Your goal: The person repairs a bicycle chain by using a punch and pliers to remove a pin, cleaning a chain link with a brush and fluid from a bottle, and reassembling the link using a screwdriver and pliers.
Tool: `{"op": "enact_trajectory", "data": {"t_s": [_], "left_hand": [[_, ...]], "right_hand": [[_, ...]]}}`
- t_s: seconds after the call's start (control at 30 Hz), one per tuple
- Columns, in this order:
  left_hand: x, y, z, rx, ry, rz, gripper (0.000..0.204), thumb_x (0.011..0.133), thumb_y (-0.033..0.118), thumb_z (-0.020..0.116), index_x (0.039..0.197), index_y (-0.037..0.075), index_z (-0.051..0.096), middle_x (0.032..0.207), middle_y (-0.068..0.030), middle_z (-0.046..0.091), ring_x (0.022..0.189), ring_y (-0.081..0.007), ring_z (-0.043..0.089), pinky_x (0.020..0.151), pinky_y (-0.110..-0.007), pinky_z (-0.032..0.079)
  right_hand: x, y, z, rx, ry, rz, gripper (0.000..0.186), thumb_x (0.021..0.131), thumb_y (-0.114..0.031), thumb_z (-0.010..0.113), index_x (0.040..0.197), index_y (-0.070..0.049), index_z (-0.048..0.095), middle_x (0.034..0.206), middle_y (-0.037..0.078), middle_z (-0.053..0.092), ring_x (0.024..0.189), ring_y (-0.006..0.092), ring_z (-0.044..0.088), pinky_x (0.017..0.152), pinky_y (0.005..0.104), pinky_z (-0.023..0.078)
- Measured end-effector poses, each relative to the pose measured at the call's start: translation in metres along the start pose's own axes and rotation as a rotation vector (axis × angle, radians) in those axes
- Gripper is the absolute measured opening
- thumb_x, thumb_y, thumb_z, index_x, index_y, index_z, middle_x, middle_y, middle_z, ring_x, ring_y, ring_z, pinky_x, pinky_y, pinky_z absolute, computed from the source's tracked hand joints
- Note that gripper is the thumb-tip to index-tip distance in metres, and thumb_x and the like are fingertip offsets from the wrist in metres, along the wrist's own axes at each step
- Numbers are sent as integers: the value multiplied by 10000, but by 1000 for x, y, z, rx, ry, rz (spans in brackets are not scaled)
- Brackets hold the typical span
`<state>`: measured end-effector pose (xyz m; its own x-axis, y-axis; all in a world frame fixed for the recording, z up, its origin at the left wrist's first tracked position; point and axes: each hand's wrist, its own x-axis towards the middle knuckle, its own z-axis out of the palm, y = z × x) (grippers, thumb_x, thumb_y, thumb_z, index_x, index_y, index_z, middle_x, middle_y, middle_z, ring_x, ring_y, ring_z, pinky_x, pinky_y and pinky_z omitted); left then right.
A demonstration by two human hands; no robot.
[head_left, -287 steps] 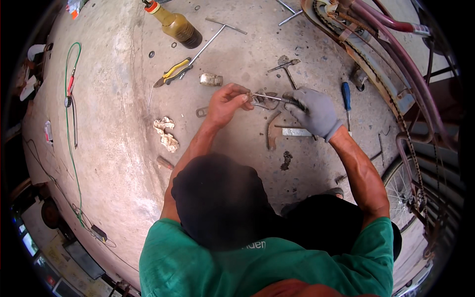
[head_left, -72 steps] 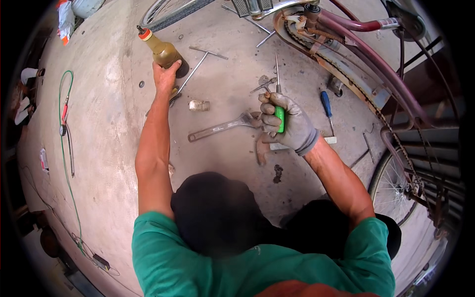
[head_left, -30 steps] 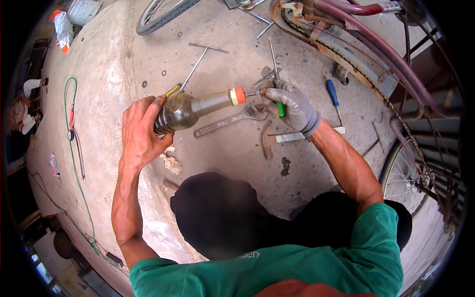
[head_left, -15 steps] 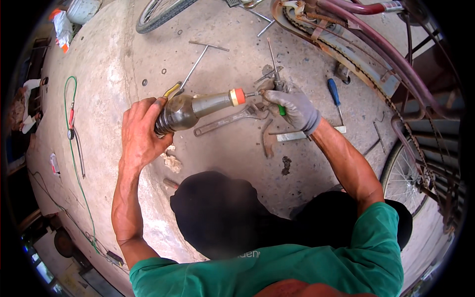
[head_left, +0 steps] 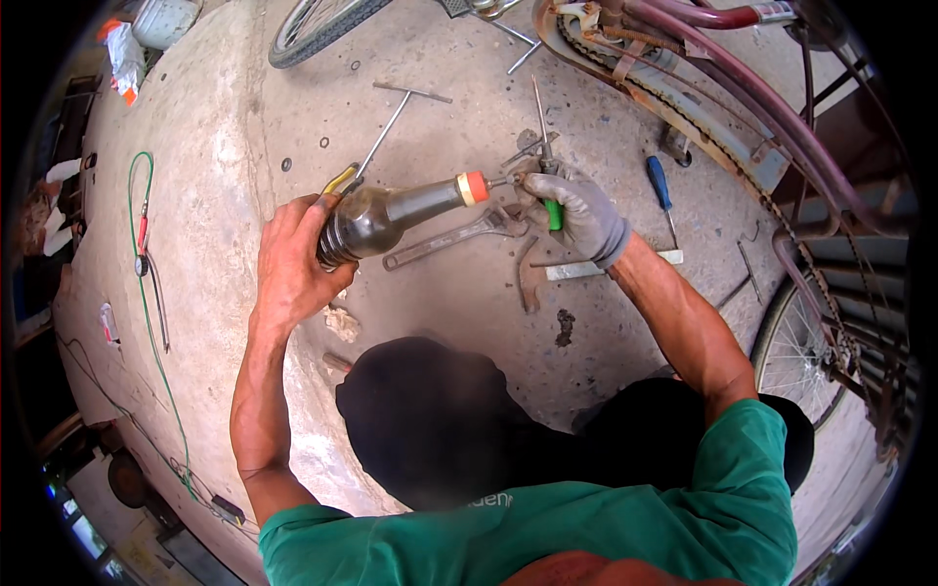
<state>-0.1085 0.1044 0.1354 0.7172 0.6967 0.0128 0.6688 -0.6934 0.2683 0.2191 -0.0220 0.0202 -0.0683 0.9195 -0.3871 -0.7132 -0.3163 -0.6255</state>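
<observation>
My bare left hand (head_left: 298,256) is wrapped round the base of a bottle (head_left: 376,221) of dark liquid. It lies tilted, and its red cap (head_left: 476,187) points right, toward my other hand. A thin nozzle (head_left: 501,182) sticks out of the cap and reaches a small part at the fingertips of my gloved right hand (head_left: 589,217). That hand is closed on a screwdriver (head_left: 554,213) with a green handle, whose shaft points away from me. What exactly the fingertips pinch is too small to name. Beneath the bottle, an adjustable wrench (head_left: 449,238) lies on the floor.
A T-handle wrench (head_left: 391,129), a yellow-handled tool (head_left: 341,179) and a blue screwdriver (head_left: 659,183) lie on the concrete. A bicycle frame with chain (head_left: 728,112) stands at right, a wheel (head_left: 318,34) at the far side. A green cord (head_left: 150,293) runs along the left.
My left hand has shifted a little to the right with the bottle. The bottle's angle has changed slightly. My right hand has hardly moved.
</observation>
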Motion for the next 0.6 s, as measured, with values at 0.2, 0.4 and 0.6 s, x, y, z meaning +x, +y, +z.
{"op": "enact_trajectory", "data": {"t_s": [0.2,0.4,0.6], "left_hand": [[-11,-7,37,-253,-85,-142,794,621,68,850,1363,35,570,1260,-179,605,1216,-363,591,1059,-429,482],[-38,-24,80,-721,-2,-397,809,689,85,858,1413,15,505,1327,-134,599,1259,-262,587,1087,-406,462],[-75,-100,114,-1108,477,-685,722,822,0,785,1454,10,436,1340,-125,584,1228,-234,587,1075,-384,468]], "right_hand": [[4,6,0,231,-86,64,225,1021,-159,605,1191,-12,616,874,36,591,652,133,523,595,255,447],[2,4,-1,214,-78,76,207,1024,-170,594,1160,-14,607,861,33,565,634,126,488,591,254,417],[9,12,8,184,-111,97,210,1028,-182,583,1160,-18,588,866,37,549,618,121,449,571,252,390]]}}
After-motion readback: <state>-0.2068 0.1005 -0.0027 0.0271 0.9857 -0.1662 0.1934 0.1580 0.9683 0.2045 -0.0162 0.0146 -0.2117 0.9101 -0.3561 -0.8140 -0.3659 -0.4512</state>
